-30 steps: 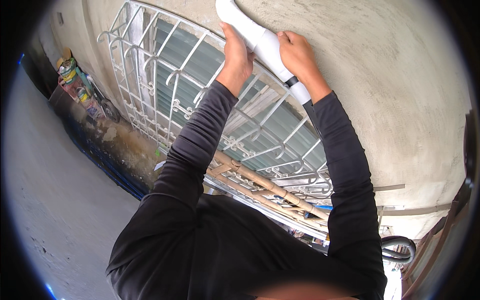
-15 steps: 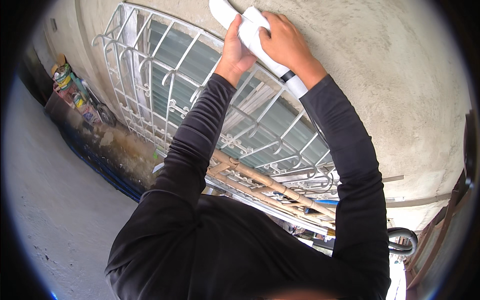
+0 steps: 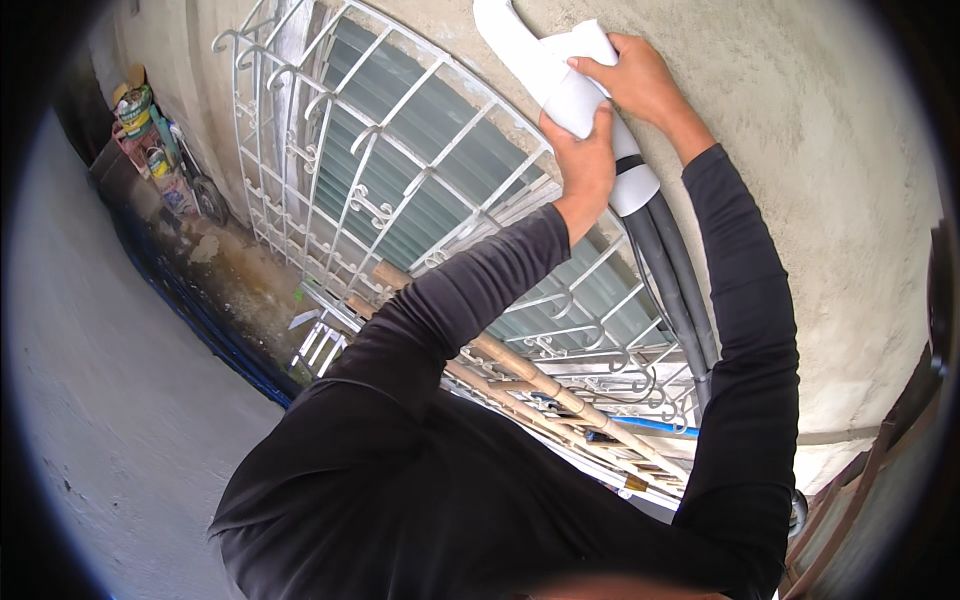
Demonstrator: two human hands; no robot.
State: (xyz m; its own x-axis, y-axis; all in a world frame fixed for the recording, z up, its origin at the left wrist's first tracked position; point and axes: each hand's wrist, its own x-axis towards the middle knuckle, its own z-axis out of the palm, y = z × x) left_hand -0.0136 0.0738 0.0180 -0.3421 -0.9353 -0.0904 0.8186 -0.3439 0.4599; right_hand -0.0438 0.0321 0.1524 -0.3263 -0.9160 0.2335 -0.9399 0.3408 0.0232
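Observation:
Overhead by the wall, a pipe bundle (image 3: pixel 520 50) is wrapped in white tape and bends at its far end. My left hand (image 3: pixel 585 165) grips the wrap from below, thumb and fingers on either side of it. Just right of it, my right hand (image 3: pixel 640 85) is closed on a piece of white wrapping tape (image 3: pixel 590 42), its thumb pressed on the near face; its other fingers are partly hidden. Below my hands, a black band (image 3: pixel 628 163) circles the white wrap. Bare black insulated pipes (image 3: pixel 672 270) run down from there, beside my right sleeve.
A white metal window grille (image 3: pixel 400 170) juts from the wall left of the pipes. A bamboo ladder (image 3: pixel 540 380) lies below my arms. Buckets and sacks (image 3: pixel 150 140) stand in the narrow passage at far left. A grey wall (image 3: pixel 110 400) rises close on my left.
Both hands have shifted right and slightly down in view, my left more so. My right forearm has moved off the pipes, so the black lengths now show. The view has shifted too.

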